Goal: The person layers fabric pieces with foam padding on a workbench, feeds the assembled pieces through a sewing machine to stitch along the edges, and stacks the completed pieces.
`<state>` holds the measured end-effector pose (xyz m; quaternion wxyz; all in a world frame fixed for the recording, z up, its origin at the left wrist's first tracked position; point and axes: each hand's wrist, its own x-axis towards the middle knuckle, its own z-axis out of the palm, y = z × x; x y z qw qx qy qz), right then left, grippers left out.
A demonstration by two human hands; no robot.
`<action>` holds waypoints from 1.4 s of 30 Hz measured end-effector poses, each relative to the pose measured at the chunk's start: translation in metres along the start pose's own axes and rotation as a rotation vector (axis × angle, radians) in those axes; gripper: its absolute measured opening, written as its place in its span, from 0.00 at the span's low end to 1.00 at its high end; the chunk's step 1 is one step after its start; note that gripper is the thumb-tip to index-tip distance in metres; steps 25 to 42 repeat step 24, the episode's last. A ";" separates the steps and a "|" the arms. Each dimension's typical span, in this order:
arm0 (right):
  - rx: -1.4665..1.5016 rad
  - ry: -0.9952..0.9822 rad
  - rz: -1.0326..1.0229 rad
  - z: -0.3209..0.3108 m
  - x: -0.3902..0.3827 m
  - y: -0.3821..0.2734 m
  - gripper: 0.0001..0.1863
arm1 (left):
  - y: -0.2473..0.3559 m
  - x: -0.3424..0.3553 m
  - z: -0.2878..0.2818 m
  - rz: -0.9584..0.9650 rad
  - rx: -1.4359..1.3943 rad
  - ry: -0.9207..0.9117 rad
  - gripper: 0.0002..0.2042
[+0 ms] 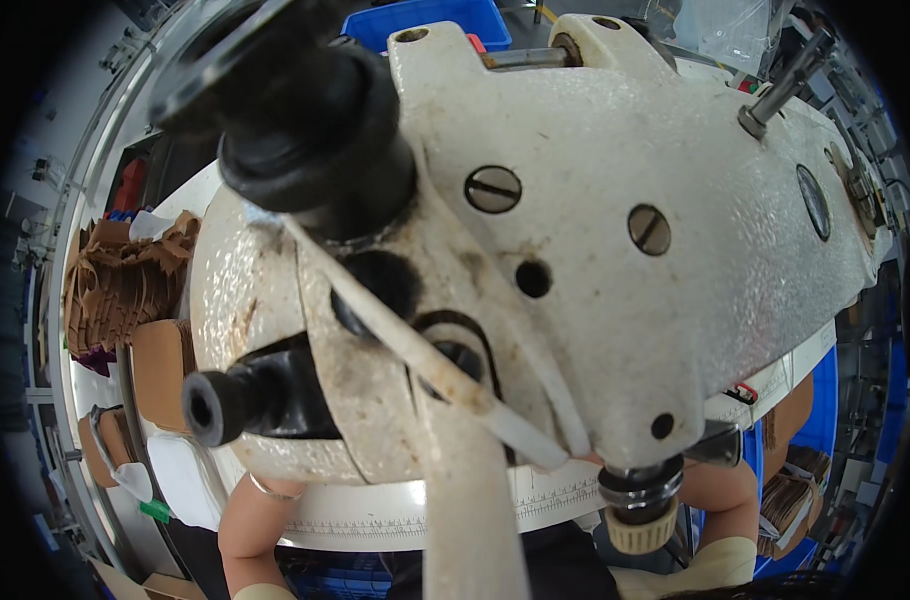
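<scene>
A white sewing machine head (625, 150), worn and stained, fills the middle of the view very close up. My left forearm (250, 520), with a bracelet (275, 488) at the wrist, reaches in under its left end. My right forearm (720, 500) goes in under the machine near a knurled knob (640, 530). Both hands are hidden behind the machine, so what they hold or touch does not show. Below it runs the white table edge with a printed ruler scale (395, 530). A black thread-stand-like fitting (315, 140) rises at the upper left.
Stacks of brown cut pieces (130, 285) and a brown pad (163, 375) lie at the left, above white pieces (185, 475). More brown pieces (795, 490) sit in a blue bin (825, 390) at the right. Another blue bin (435, 18) stands behind the machine.
</scene>
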<state>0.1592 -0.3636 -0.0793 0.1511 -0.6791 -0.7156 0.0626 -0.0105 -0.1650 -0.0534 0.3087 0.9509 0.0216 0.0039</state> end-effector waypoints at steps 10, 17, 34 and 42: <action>-0.272 0.169 -0.206 -0.027 0.008 0.003 0.13 | 0.031 0.014 -0.015 0.145 0.183 0.214 0.08; -0.065 0.312 -0.135 -0.025 0.012 0.004 0.18 | 0.007 0.008 -0.007 0.374 0.049 0.141 0.21; 0.043 -0.379 0.123 -0.031 0.009 -0.003 0.21 | -0.001 0.008 -0.017 0.343 0.173 0.117 0.18; 0.043 -0.379 0.123 -0.031 0.009 -0.003 0.21 | -0.001 0.008 -0.017 0.343 0.173 0.117 0.18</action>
